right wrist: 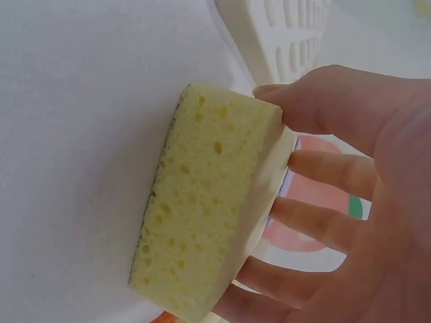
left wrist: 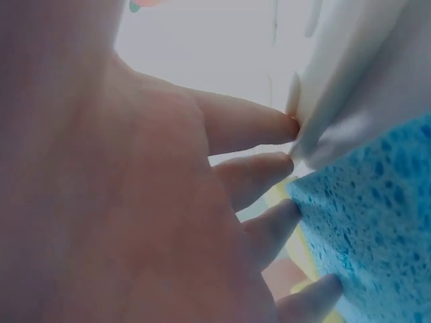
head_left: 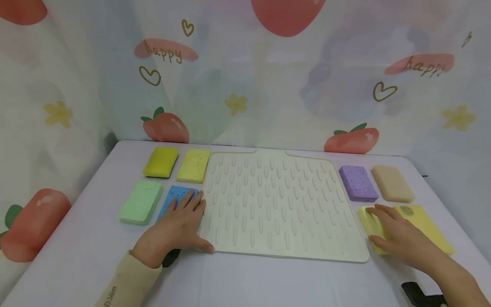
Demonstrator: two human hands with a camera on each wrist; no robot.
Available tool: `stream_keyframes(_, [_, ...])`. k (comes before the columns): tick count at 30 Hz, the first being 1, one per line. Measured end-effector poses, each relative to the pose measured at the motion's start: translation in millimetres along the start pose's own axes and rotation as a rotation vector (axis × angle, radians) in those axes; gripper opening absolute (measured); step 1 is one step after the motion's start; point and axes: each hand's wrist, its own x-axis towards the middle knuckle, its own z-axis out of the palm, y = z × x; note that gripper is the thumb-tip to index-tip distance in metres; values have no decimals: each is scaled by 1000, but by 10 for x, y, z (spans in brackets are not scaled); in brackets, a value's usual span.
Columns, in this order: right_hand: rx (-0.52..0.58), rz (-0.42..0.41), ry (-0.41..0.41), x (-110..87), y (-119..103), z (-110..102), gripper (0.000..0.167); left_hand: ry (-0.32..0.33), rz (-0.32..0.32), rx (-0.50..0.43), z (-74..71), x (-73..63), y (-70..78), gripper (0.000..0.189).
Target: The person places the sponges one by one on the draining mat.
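Observation:
On the left side of the table my left hand spreads over a blue sponge. Its fingertips touch the sponge and the left edge of a white ridged mat, and the thumb lies at the mat's lower left corner. My right hand rests over a pale yellow sponge to the right of the mat. In the right wrist view that sponge shows a dark underside; the fingers touch its top and the thumb its corner. Some fingertips are hidden in the head view.
Behind my left hand lie a green sponge, a bright yellow sponge and a light yellow sponge. A purple sponge, a beige sponge and another yellow piece surround my right hand. A patterned curtain stands behind.

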Motion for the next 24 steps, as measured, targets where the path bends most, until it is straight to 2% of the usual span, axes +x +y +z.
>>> stream_keyframes(6, [-50,49,-65,26,-19,-40,71,-7,1,7,-11,16,-7,123])
stream_keyframes(17, [-95,83,-46,40,6,-56,67,12,24,8,3,27,-34,123])
stream_keyframes(24, [-78,92,-23,75,-25,-99,65,34,39,17,22,11,-61,124])
